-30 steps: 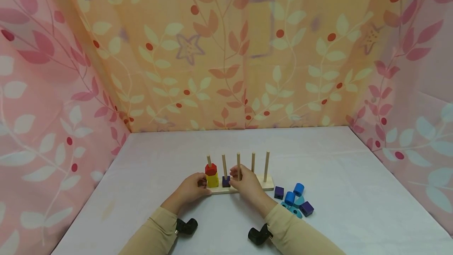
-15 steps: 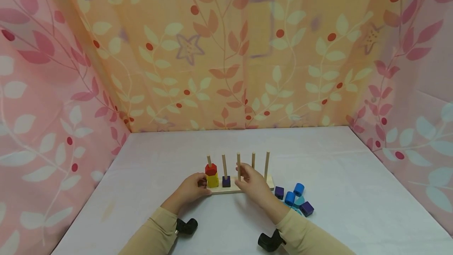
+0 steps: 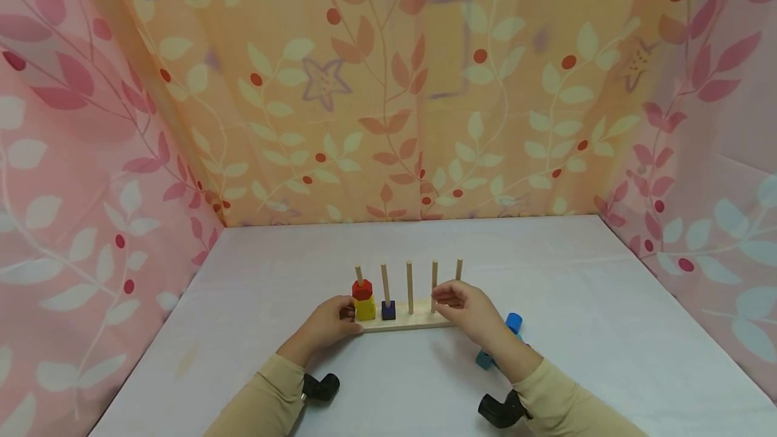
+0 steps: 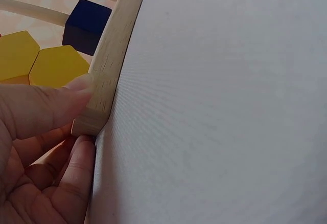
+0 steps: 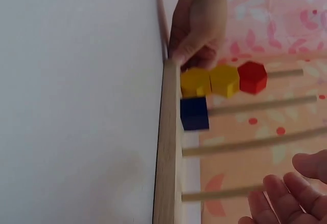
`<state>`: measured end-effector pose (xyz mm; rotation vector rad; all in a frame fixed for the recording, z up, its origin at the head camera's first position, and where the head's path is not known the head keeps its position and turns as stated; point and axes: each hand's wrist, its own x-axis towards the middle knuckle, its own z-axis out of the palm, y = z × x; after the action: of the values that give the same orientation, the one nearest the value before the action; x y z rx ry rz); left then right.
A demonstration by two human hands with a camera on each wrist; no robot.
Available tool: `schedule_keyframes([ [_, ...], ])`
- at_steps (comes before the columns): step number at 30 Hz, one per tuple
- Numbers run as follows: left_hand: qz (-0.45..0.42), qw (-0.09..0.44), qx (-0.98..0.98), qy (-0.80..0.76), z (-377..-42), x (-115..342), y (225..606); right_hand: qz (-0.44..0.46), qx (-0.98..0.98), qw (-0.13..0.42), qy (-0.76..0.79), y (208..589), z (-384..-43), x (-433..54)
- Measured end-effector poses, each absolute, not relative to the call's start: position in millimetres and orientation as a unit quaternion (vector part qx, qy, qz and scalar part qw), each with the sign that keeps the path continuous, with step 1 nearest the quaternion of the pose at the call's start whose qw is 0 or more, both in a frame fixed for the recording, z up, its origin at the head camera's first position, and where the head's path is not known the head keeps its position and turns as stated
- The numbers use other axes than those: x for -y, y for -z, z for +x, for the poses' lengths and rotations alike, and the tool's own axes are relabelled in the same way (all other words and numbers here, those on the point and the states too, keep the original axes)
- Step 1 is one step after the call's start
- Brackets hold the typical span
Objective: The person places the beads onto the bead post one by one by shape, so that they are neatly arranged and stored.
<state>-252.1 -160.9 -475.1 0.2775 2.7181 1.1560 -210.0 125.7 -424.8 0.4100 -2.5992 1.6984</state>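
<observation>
A wooden peg board (image 3: 400, 324) with a row of upright pegs sits on the table. On its left peg, two yellow hexagonal blocks (image 5: 225, 81) lie under a red hexagonal block (image 3: 362, 290). The second peg carries one dark purple cube (image 3: 388, 310). My left hand (image 3: 328, 322) pinches the board's left end; in the left wrist view the thumb lies on the front edge (image 4: 104, 75) and fingers curl at the end. My right hand (image 3: 469, 309), fingers loosely bent and holding nothing, is over the board's right end, overlapping the fourth peg.
To the right of the board lie loose blocks, among them a blue cylinder (image 3: 513, 322) and a teal piece (image 3: 484, 360), partly hidden behind my right hand and wrist. The white-covered table (image 3: 273, 255) ends at patterned cloth walls (image 3: 376, 174).
My right hand has moved right along the board, from beside the second peg and its purple cube to the fourth peg, now covering part of the loose blocks. My left hand has stayed put.
</observation>
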Motion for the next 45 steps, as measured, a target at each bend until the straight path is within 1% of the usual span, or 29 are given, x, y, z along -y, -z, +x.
schedule_keyframes([
  [9,0.090,0.092,-0.911,-0.391,-251.4,160.8,474.9,0.078,0.857,-0.012,-0.509,427.6,-208.8,-165.9],
  [18,0.099,0.088,-0.914,-0.383,-253.1,161.2,477.7,0.073,0.868,-0.062,-0.487,439.9,-210.4,-190.7],
  [25,0.099,0.089,-0.913,-0.385,-253.4,162.7,479.1,0.091,0.872,-0.080,-0.474,443.0,-210.6,-194.6],
  [32,0.097,0.090,-0.913,-0.385,-253.9,163.2,480.8,0.112,0.899,-0.088,-0.415,446.5,-211.5,-191.6],
  [38,0.102,0.090,-0.913,-0.385,-252.8,163.1,478.4,0.109,0.909,-0.093,-0.391,453.1,-209.8,-189.4],
  [45,0.108,0.087,-0.913,-0.385,-252.2,162.7,476.1,0.109,0.909,-0.096,-0.389,449.8,-210.0,-188.1],
])
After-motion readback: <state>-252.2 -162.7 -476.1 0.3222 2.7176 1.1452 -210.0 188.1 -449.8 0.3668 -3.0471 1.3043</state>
